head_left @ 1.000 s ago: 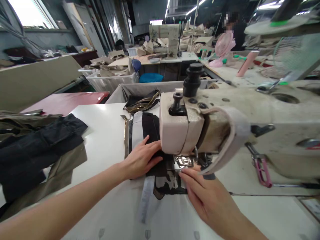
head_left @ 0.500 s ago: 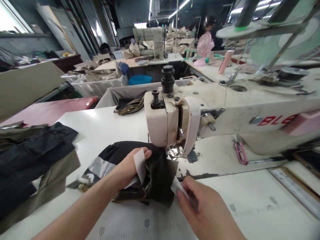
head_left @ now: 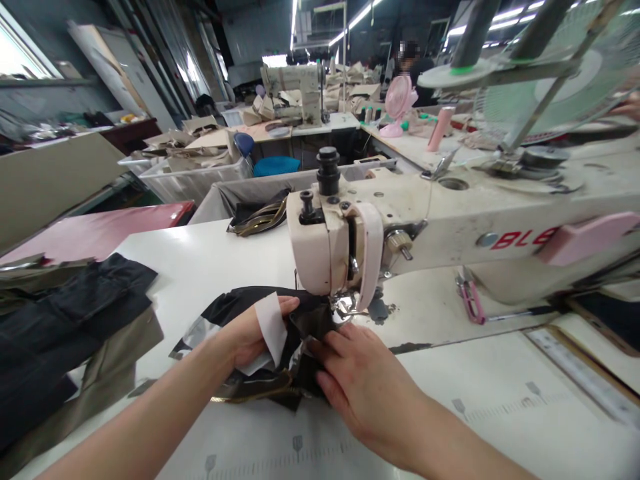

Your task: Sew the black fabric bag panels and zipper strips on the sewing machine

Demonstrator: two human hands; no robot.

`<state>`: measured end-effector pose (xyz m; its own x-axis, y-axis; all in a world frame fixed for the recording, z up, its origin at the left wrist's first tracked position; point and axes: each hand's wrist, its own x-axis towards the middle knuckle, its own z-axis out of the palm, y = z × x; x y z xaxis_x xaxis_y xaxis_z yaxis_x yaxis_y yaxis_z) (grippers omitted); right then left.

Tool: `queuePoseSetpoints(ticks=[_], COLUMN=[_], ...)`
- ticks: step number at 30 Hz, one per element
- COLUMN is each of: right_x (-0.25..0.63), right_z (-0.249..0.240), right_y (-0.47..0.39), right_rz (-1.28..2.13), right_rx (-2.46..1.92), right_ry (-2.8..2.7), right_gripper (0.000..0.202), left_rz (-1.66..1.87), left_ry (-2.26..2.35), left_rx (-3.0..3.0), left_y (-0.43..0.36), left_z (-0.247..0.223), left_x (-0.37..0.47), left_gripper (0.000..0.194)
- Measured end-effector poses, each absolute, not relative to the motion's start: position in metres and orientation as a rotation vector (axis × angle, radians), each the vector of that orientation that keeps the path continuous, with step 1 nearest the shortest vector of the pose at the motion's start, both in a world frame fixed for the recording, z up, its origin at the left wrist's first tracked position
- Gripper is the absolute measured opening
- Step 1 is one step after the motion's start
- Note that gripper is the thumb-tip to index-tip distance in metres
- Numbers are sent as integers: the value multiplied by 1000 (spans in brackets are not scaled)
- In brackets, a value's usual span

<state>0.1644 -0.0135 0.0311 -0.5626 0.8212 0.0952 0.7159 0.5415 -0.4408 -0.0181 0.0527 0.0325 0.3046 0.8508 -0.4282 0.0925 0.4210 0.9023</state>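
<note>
A dark fabric piece (head_left: 235,300) with a brass zipper (head_left: 255,397) along its near edge lies bunched on the white table, left of the sewing machine's presser foot (head_left: 345,305). My left hand (head_left: 245,337) grips the piece from the left, thumb side up. Across its fingers hangs a white strip (head_left: 271,327). Close in front of the presser foot, my right hand (head_left: 357,373) pinches the right part of the same fabric with bent fingers. Its fingertips are partly hidden in the folds, and whether a white strip is still between them I cannot tell.
The sewing machine head (head_left: 313,253) stands just beyond my hands. Pink-handled thread snips (head_left: 470,300) lie right of it. Dark cut pieces (head_left: 65,333) are piled at left; more zippered fabric (head_left: 260,217) lies behind. A person (head_left: 413,67) is in the background.
My right hand has moved left and forward from the near right edge of the fabric onto its folds by the presser foot. The white strip it held no longer shows plainly. My left hand shifted slightly left.
</note>
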Motion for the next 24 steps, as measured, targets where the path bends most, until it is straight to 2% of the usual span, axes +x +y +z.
queuePoseSetpoints(ticks=[4,7,8,11,14,15,17,18,20,22,24], right_x=[157,159,163,182,199,202,200,197,187,175,166], right_z=[35,33,30,20,7,4,0,-1,0,3,8], right_y=[-11,-17,-20,-32,-44,-48,-53,-55,-57,-55,-49], right_rz=[396,458,510,794,1313,1491,1809,1935,2145,2228,2151], right_rx=[-1164,-1129,-1139,-1263,-1314,-1273,-1141,-1072,-959,-914,-945], right_ry=[-2599,-2582,-2563,-2252,-1530,-1294,-955,-853,-756,-703,-661], right_gripper=[19,25,27,34,37,36,34,32,28,27,29], left_rz=[704,747,696,553,509,510,523,541,608,693,755], left_ry=[1226,1254,1234,1188,1116,1105,1076,1048,986,960,944], left_rx=[1197,1685,1908,2283,2432,2467,2498,2488,2439,2389,2391], left_y=[40,8,-3,-24,-28,-27,-26,-25,-24,-24,-24], left_z=[38,29,25,11,5,5,4,4,3,2,0], left_x=[-16,-16,-18,-22,-23,-22,-22,-22,-24,-27,-29], left_gripper=[28,19,21,39,64,64,49,40,36,38,42])
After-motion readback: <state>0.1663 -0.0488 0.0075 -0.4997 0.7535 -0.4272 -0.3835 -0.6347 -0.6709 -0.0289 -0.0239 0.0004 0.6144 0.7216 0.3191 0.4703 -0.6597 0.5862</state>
